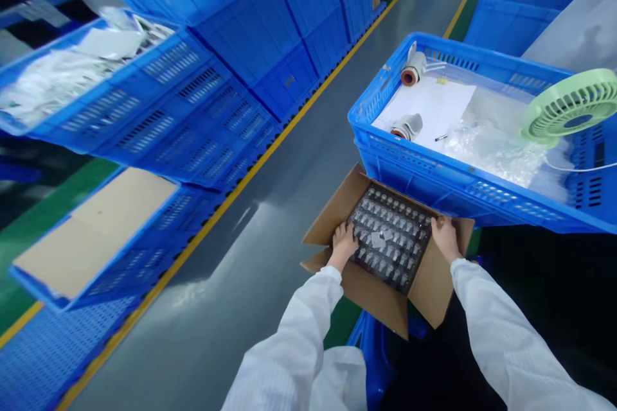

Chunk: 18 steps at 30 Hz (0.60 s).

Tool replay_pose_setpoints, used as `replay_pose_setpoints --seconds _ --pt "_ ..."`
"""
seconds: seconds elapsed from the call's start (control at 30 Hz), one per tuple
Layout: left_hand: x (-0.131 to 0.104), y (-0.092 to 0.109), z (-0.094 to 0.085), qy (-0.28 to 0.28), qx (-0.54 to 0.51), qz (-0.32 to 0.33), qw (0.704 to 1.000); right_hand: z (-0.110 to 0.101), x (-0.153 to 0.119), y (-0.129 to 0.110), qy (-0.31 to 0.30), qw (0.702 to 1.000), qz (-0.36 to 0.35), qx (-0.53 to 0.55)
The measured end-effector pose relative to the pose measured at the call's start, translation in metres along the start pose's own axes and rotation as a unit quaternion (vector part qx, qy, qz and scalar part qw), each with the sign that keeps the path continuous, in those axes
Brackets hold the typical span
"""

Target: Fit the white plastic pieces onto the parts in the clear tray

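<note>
An open cardboard box (376, 292) with its flaps folded outward stands in front of me. Inside it lies a dark tray (385, 209) filled with rows of small clear and silvery parts, with a few pale pieces (380, 239) on top near the middle. On the tray's left edge my left hand (344, 244) has its fingers bent over the rim. My right hand (446, 237) grips the opposite edge, beside the box's right flap; its fingertips are partly hidden.
Behind the box stands a blue crate (409, 148) with paper, clear plastic bags, two white rolls and a pen. A green fan (571, 106) sits at its right. Stacked blue crates (193, 96) line the left side, across a grey aisle (231, 263). A blue stool (376, 359) is below.
</note>
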<state>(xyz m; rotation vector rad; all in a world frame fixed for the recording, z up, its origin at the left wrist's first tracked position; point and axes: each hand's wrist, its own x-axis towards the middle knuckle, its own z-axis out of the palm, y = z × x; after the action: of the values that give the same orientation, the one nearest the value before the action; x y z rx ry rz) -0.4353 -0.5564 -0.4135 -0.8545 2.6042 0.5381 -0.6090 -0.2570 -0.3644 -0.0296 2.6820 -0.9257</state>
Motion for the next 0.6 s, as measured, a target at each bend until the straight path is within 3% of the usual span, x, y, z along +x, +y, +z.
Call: replay_pose_setpoints --seconds 0.17,0.43,0.6 --pt "-0.026 -0.024 0.025 -0.051 0.010 -0.044 0.998 0.002 0.011 0.011 0.020 0.998 -0.024 0.060" --pt "-0.001 0.008 0.037 -0.084 -0.019 -0.089 0.992 0.007 0.009 0.021 -0.005 0.991 -0.082 0.106" --pt "0.006 0.010 0.033 -0.086 -0.007 -0.149 0.985 0.003 0.006 0.025 -0.012 0.989 -0.095 0.111"
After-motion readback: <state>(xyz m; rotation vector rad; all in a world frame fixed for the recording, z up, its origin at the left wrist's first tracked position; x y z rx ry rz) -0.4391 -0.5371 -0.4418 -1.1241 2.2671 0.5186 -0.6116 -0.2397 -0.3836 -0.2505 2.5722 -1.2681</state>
